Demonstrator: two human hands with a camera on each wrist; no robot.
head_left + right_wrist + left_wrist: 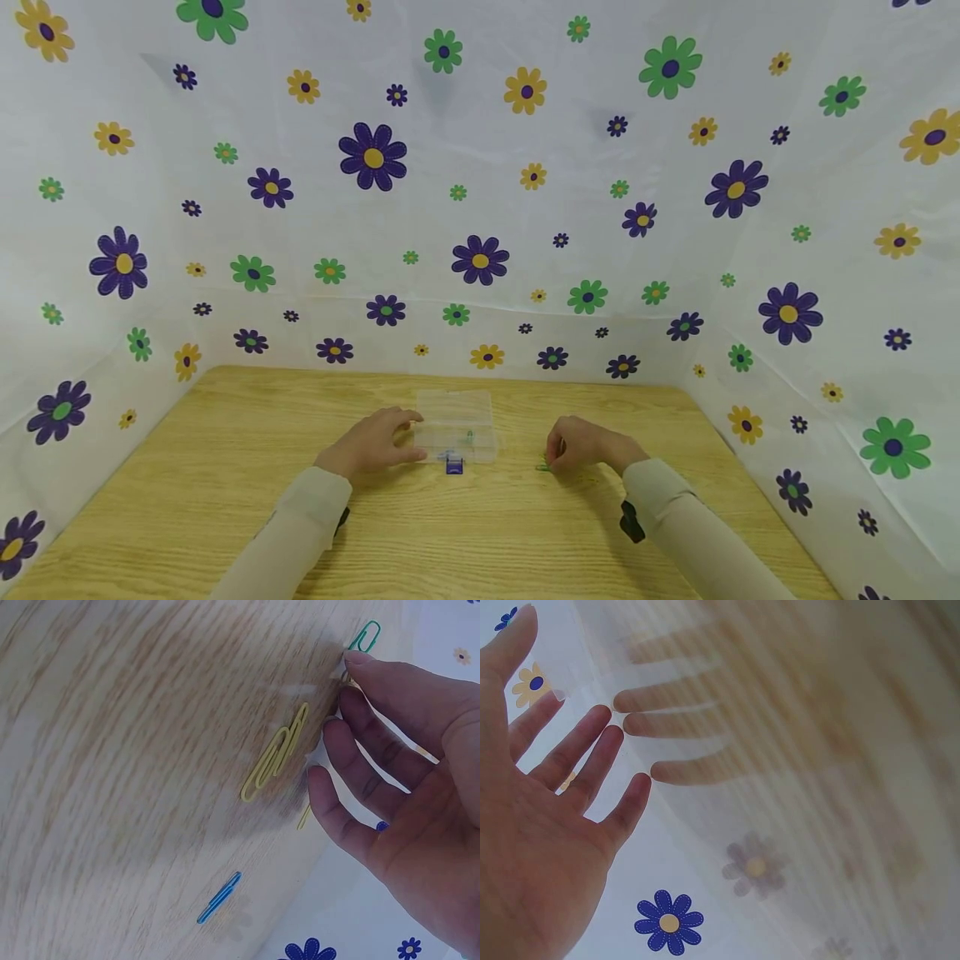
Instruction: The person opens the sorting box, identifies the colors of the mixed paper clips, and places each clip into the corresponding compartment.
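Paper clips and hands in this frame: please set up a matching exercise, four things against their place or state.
Things:
1. green paper clip
2. yellow paper clips
3. blue paper clip
4. left hand

Places or states:
A. lying apart from the fingers, nearest the wrist camera
B. resting against the clear plastic box
C. at the right hand's fingertip
D. lying overlapped beside the middle fingers

Pairs: 1-C, 2-D, 3-A, 4-B
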